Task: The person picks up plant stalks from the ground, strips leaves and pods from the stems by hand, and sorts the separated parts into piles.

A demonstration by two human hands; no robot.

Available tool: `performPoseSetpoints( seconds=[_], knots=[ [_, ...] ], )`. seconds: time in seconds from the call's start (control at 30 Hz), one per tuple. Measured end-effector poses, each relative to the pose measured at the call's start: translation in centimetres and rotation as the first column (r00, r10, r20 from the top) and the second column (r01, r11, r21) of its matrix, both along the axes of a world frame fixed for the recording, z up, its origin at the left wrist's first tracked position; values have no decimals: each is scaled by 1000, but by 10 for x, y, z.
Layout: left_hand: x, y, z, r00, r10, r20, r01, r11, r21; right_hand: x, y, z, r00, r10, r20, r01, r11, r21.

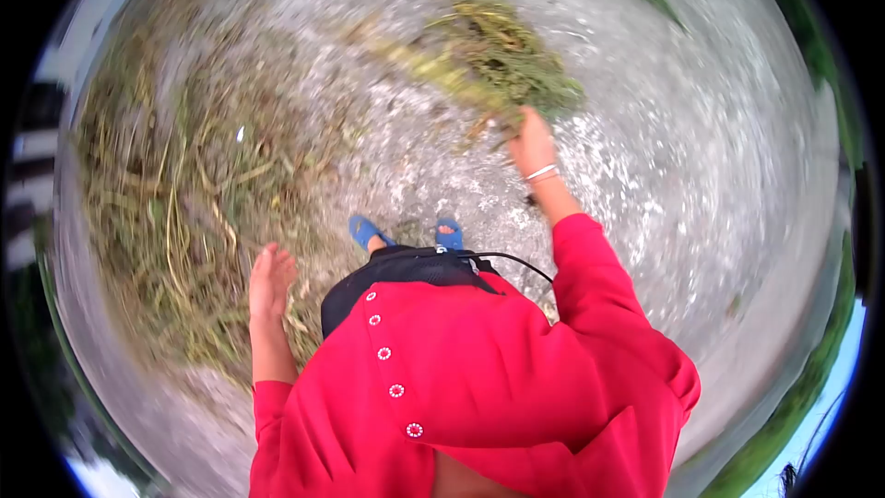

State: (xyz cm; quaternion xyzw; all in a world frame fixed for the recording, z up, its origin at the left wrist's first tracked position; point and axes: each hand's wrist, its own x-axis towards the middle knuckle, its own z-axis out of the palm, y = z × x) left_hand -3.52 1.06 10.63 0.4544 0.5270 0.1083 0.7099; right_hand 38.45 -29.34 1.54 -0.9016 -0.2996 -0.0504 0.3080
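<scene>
Possibly, stalks [439, 74] scatter if the right hand [534, 144], gripping one end, slackens; the left hand [271, 277], fingers unclenched, hangs empty toward the ground's [664, 249] left edge.

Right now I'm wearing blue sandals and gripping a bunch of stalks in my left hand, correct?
Not quite: the head view shows the bunch of stalks in your right hand, not your left hand. The blue sandals are right.
</scene>
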Motion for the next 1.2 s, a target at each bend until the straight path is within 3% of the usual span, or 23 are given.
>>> performPoseSetpoints(
  seconds=[0.03, 0.07, 0.1, 0.13, 0.17, 0.2, 0.23, 0.33, 0.4, 0.47, 0.5, 0.53, 0.57, 0.63, 0.73, 0.93, 1.0, 1.07, 1.1, 1.17, 1.2],
  knots=[
    [-31, -8, -11, 993, 52, -106, -55, 998, -23, 22, 2, -3, 995, -19, -95, 24, 998, 53],
    [-67, -21, -18, 970, 115, -213, -126, 991, -40, 52, 5, -11, 999, -27, 27, 25, 998, 64],
    [-104, -40, -22, 930, 180, -320, -208, 977, -54, 66, 17, 30, 969, -129, -209, 118, 991, -65],
    [-137, -60, -27, 895, 237, -378, -278, 959, -57, 108, 14, 10, 994, -86, 61, 89, 995, -45],
    [-165, -77, -33, 855, 281, -436, -340, 939, -61, 154, 13, -1, 960, -50, 276, 95, 984, -152],
    [-191, -94, -37, 814, 312, -491, -393, 917, -70, 175, 20, 20, 975, -93, 201, 161, 921, -354],
    [-210, -111, -39, 773, 304, -556, -410, 909, -73, 202, 20, 13, 914, -57, 401, 206, 918, -340],
    [-276, -148, -78, 746, 240, -621, -428, 888, -171, 219, 43, 11, 853, 47, 520, 63, 979, -192],
    [-292, -163, -94, 746, 206, -634, -421, 883, -208, 198, 73, -16, 871, 196, 450, -142, 978, -151],
    [-293, -178, -105, 729, 193, -657, -403, 897, -182, 153, 94, -65, 909, 345, 235, -256, 905, -339],
    [-293, -186, -107, 731, 174, -659, -400, 893, -208, 115, 103, -76, 876, 480, 52, -415, 803, -428],
    [-293, -191, -109, 737, 152, -658, -391, 891, -232, 76, 108, -91, 856, 507, -103, -501, 761, -412],
    [-293, -198, -113, 744, 130, -655, -377, 891, -252, 37, 114, -99, 821, 522, -229, -569, 726, -386],
    [-301, -210, -118, 727, 151, -669, -415, 874, -253, -4, 124, -143, 686, 637, -352, -719, 519, -462],
    [-324, -221, -118, 715, 196, -671, -479, 836, -267, -70, 168, -150, 469, 711, -524, -872, 281, -400],
    [-406, -185, -201, 733, 178, -656, -498, 798, -340, -146, 245, -82, 501, 548, -670, -861, 238, -449],
    [-424, -145, -220, 743, 220, -632, -521, 782, -342, -135, 253, -96, 593, 429, -682, -804, 371, -465],
    [-458, -110, -270, 795, 204, -571, -379, 902, -205, -163, 290, -74, 666, 96, -740, -707, 400, -584],
    [-463, -98, -276, 798, 323, -509, -462, 870, -171, -178, 307, -66, 678, -85, -730, -650, 394, -649],
    [-475, -56, -262, 742, 552, -381, -625, 775, -95, -225, 363, -71, 690, -23, -724, -707, 195, -680],
    [-488, -44, -255, 727, 586, -358, -654, 749, -101, -247, 395, -83, 685, 9, -728, -726, 94, -682]
  ],
)
